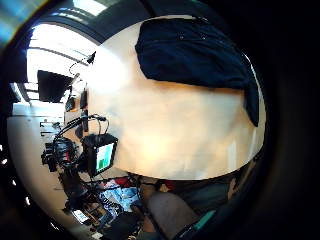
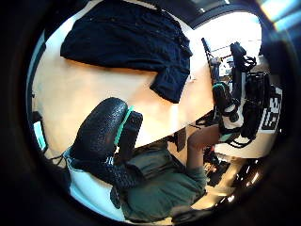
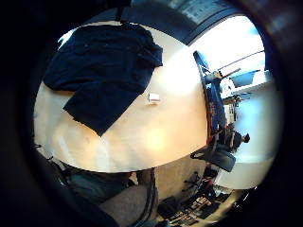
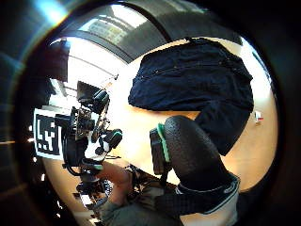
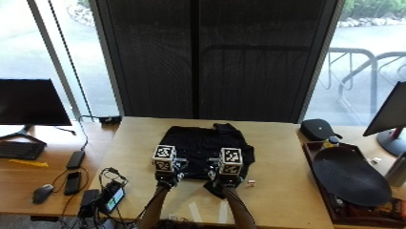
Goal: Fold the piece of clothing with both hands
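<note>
Black shirt lies spread mid-table, unfolded. Left hand and right hand hover at its near edge, holding nothing; finger spread not visible, can't tell. Looks like pre-grasp. Next: pinch the near hem.

Marker cubes hide both gloved hands in the outside view, so their fingers cannot be read. The dark garment has its near edge covered there. A small white object beside it on the table is too small to identify.
</note>
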Demonstrator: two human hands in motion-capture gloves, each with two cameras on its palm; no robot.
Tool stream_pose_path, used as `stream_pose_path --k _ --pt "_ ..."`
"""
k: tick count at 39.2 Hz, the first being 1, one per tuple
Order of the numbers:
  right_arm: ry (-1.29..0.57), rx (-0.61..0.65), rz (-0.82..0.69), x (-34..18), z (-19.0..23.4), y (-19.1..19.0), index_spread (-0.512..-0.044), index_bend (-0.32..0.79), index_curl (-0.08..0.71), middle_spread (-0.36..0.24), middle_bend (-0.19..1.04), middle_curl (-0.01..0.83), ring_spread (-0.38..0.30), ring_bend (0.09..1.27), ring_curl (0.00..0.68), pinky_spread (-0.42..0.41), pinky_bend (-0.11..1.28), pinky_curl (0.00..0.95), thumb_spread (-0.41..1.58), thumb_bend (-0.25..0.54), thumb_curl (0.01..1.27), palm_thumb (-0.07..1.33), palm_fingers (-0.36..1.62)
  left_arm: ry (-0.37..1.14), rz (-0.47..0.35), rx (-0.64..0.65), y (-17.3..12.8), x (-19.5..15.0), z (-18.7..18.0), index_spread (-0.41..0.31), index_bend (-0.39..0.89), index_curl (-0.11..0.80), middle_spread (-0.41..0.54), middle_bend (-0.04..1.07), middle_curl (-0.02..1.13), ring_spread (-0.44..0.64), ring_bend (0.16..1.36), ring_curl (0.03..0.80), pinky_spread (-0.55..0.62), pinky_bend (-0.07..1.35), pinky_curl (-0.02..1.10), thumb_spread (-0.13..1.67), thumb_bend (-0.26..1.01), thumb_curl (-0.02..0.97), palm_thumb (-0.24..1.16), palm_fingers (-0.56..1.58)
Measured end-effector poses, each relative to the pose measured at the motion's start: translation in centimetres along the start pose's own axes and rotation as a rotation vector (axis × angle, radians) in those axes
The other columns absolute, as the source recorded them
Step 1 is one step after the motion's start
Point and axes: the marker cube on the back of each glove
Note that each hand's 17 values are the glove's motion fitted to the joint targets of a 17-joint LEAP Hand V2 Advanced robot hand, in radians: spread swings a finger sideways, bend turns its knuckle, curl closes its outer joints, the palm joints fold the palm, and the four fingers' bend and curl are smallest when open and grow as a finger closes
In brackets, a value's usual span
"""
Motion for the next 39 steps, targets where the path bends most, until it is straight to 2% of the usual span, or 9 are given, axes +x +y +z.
stream_pose_path --k 9,16,27,31,36,39 --pt "0.033 -0.002 0.03 1.5 -0.6 -0.9 -0.369 0.14 0.264 0.008 0.17 0.195 0.137 0.26 0.184 0.268 0.54 0.296 1.21 0.06 0.24 0.34 0.15 -0.022 -0.01 0.054 -0.8 0.1 -1.4 -0.105 0.16 0.282 0.043 0.19 0.3 0.25 0.48 0.24 0.43 0.24 0.17 1.09 -0.01 0.235 0.27 0.32" --pt "0.043 -0.004 0.046 3.8 -0.5 -1.0 -0.363 0.13 0.259 0.017 0.17 0.215 0.143 0.29 0.206 0.269 0.57 0.317 1.21 0.019 0.26 0.34 0.12 -0.009 0.008 0.091 -2.0 0.0 -0.9 -0.098 0.14 0.292 0.042 0.19 0.32 0.25 0.48 0.253 0.42 0.29 0.2 1.1 -0.02 0.253 0.27 0.32" --pt "0.03 0.001 0.156 6.9 3.8 -2.4 -0.36 0.13 0.247 0.029 0.17 0.231 0.157 0.32 0.229 0.256 0.67 0.349 1.18 -0.013 0.29 0.37 0.08 -0.013 -0.087 0.025 -4.1 -0.9 3.0 -0.089 0.12 0.287 0.037 0.2 0.35 0.24 0.51 0.274 0.4 0.35 0.25 1.1 -0.02 0.273 0.27 0.3" --pt "0.041 -0.018 0.16 7.3 5.5 -3.1 -0.359 0.13 0.244 0.031 0.17 0.237 0.161 0.32 0.235 0.249 0.7 0.359 1.16 -0.014 0.3 0.39 0.08 -0.051 -0.119 -0.042 -2.2 -0.5 2.1 -0.087 0.13 0.286 0.035 0.2 0.36 0.24 0.52 0.281 0.39 0.37 0.26 1.1 -0.02 0.279 0.28 0.3" --pt "0.015 -0.083 0.136 7.5 8.9 -4.2 -0.345 0.13 0.242 0.032 0.18 0.247 0.163 0.33 0.243 0.233 0.73 0.366 1.15 -0.012 0.32 0.42 0.09 -0.059 -0.074 -0.03 -3.4 -0.4 4.2 -0.084 0.13 0.288 0.034 0.21 0.37 0.23 0.53 0.287 0.38 0.38 0.27 1.1 -0.02 0.285 0.29 0.3" --pt "-0.005 -0.119 0.108 6.7 8.8 -3.5 -0.33 0.11 0.237 0.032 0.18 0.254 0.158 0.36 0.253 0.211 0.72 0.365 1.14 -0.014 0.32 0.43 0.08 -0.045 -0.056 -0.083 -3.8 0.0 5.9 -0.083 0.14 0.291 0.028 0.21 0.38 0.23 0.53 0.289 0.38 0.37 0.27 1.1 -0.02 0.288 0.29 0.32"
